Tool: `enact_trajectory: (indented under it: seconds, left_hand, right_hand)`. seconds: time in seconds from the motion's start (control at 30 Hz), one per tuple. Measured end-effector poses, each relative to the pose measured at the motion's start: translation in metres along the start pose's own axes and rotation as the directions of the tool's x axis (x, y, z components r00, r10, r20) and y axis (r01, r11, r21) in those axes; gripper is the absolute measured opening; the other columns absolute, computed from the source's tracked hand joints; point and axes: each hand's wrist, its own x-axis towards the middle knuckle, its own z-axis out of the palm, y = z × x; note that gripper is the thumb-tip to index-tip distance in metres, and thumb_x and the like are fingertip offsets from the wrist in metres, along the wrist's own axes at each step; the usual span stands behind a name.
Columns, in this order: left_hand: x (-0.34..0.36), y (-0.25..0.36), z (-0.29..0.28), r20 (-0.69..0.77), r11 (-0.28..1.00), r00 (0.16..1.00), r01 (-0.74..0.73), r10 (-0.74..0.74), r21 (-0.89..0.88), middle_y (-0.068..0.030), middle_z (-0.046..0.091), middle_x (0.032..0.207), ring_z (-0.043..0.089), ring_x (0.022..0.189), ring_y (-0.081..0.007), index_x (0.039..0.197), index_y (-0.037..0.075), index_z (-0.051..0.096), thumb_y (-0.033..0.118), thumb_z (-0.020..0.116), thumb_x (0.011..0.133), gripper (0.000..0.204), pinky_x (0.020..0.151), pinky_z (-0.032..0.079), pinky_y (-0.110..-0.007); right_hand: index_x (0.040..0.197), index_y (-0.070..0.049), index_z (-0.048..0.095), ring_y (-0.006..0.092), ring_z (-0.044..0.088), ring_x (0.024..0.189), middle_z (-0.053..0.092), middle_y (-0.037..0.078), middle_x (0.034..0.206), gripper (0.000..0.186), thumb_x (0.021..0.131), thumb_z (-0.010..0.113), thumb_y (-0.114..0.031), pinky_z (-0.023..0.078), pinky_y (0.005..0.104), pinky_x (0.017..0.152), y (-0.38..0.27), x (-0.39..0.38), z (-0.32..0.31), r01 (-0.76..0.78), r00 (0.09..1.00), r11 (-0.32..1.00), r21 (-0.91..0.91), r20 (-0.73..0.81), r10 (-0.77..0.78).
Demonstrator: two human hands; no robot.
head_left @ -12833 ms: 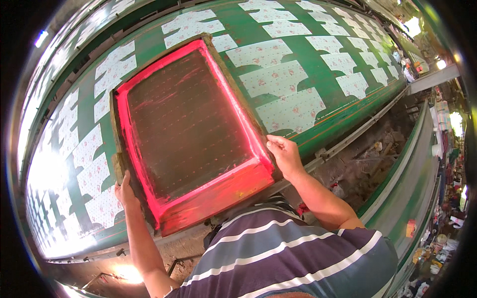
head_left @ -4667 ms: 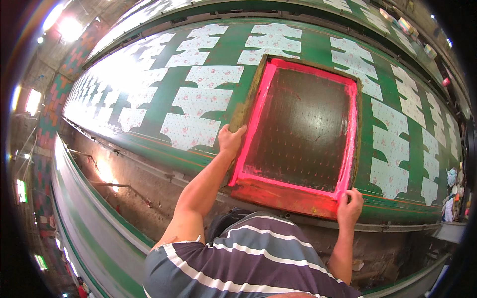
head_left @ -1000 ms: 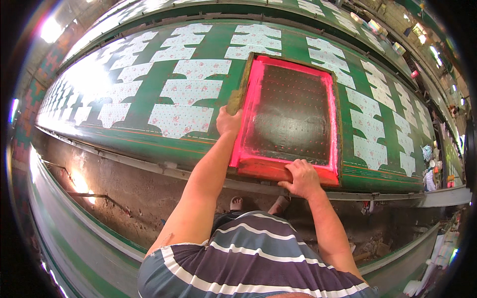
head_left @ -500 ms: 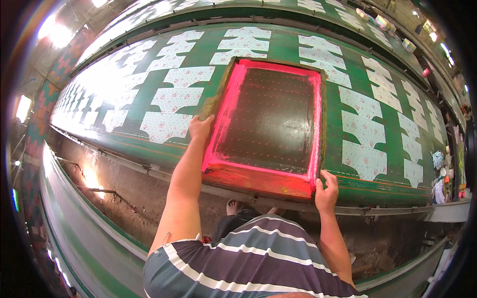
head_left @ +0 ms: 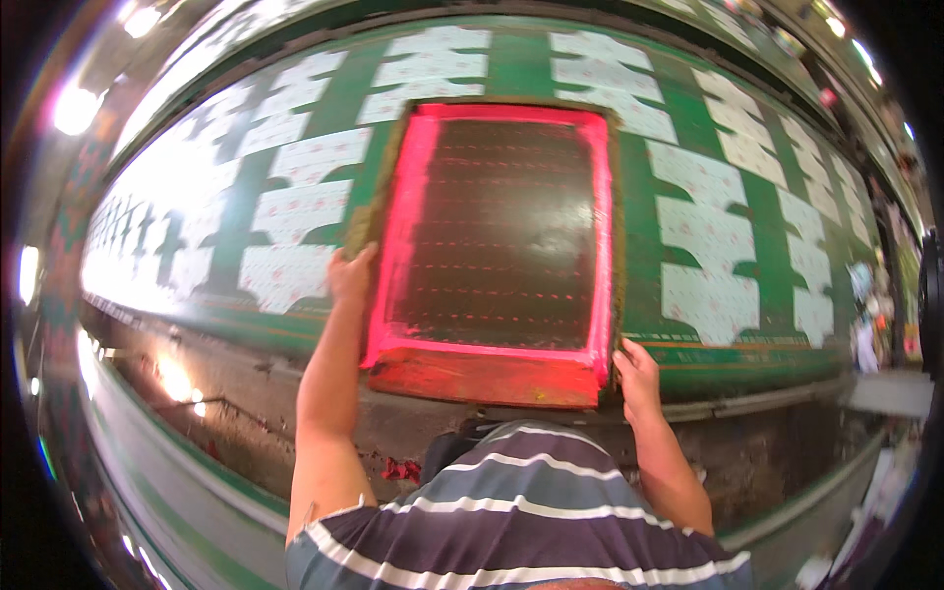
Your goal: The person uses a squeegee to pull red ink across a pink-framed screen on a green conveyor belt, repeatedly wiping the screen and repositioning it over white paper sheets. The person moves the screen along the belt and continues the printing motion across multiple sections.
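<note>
My left hand [head_left: 349, 275] grips the left side of a large rectangular printing screen [head_left: 497, 231], with a dark dotted mesh, a bright pink border and a red-stained near end. My right hand [head_left: 637, 379] is closed on the screen's right side, near its lower corner. The screen is over a long green table [head_left: 772, 295], among rows of cut white fabric pieces [head_left: 300, 206] with small pink prints. Whether it rests on the table or is slightly raised, I cannot tell. The picture is somewhat blurred.
Another table [head_left: 177, 472] runs behind me, across a narrow walkway [head_left: 236, 403]. A metal rail edges the table before me. A further table lies beyond the far edge, and a metal ledge [head_left: 885, 393] with clutter is at the right end.
The screen, gripped in both hands, has shifted left along the table over the last second. My right hand has moved from its near edge to its right side.
</note>
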Motion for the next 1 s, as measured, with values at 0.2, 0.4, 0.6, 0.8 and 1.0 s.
enact_trajectory:
  seconds: [0.2, 0.4, 0.6, 0.8, 1.0]
  left_hand:
    - [-0.007, -0.005, -0.008, 0.089, 0.969, 0.996, 0.047, -0.026, -0.241, -0.0021, 0.082, 0.105, 0.072, 0.085, -0.0122, 0.119, 0.004, 0.082, 0.02, 0.093, 0.093, 0.032, 0.073, 0.055, -0.031]
    - [0.007, -0.01, -0.014, 0.169, 0.947, 0.976, 0.177, -0.135, -0.269, -0.0081, 0.08, 0.111, 0.075, 0.091, -0.0183, 0.124, -0.001, 0.078, 0.014, 0.088, 0.098, 0.032, 0.081, 0.059, -0.034]
    - [-0.006, 0.027, -0.012, 0.254, 0.876, 0.949, 0.28, -0.19, -0.392, -0.0127, 0.081, 0.118, 0.08, 0.098, -0.0237, 0.127, -0.003, 0.075, 0.005, 0.083, 0.101, 0.028, 0.086, 0.065, -0.037]
    - [-0.053, 0.081, 0.051, 0.268, 0.866, 0.958, 0.218, -0.102, -0.45, -0.0117, 0.081, 0.115, 0.079, 0.096, -0.0223, 0.124, -0.002, 0.075, 0.003, 0.083, 0.1, 0.026, 0.083, 0.065, -0.036]
    - [-0.127, 0.114, 0.154, 0.176, 0.91, 0.983, 0.122, -0.055, -0.396, -0.0086, 0.081, 0.11, 0.076, 0.09, -0.0177, 0.12, -0.001, 0.077, 0.008, 0.089, 0.097, 0.027, 0.081, 0.062, -0.034]
  right_hand:
    - [0.13, 0.006, 0.077, 0.0152, 0.073, 0.102, 0.083, 0.01, 0.112, 0.034, 0.106, 0.076, -0.018, 0.057, 0.0335, 0.093, -0.01, 0.007, 0.017, 0.023, 0.994, 0.992, -0.126, -0.101, -0.035]
    - [0.121, 0.006, 0.08, 0.009, 0.067, 0.095, 0.08, 0.004, 0.105, 0.027, 0.11, 0.073, -0.018, 0.054, 0.0298, 0.086, -0.046, -0.014, 0.015, 0.013, 0.992, 0.999, -0.033, -0.125, -0.017]
    - [0.123, 0.006, 0.08, 0.0096, 0.069, 0.093, 0.08, 0.005, 0.104, 0.026, 0.11, 0.072, -0.016, 0.055, 0.0291, 0.084, -0.077, -0.023, -0.002, 0.123, 0.987, 0.992, 0.001, -0.103, -0.122]
    - [0.125, 0.008, 0.08, 0.0126, 0.075, 0.097, 0.085, 0.011, 0.109, 0.03, 0.106, 0.076, -0.015, 0.058, 0.0306, 0.088, -0.076, 0.024, -0.08, 0.192, 0.962, 0.98, 0.055, -0.21, -0.176]
    - [0.132, 0.008, 0.076, 0.0151, 0.074, 0.093, 0.083, 0.012, 0.105, 0.039, 0.104, 0.078, -0.018, 0.058, 0.0334, 0.084, -0.06, 0.074, -0.196, 0.182, 0.961, 0.976, -0.123, -0.189, -0.203]
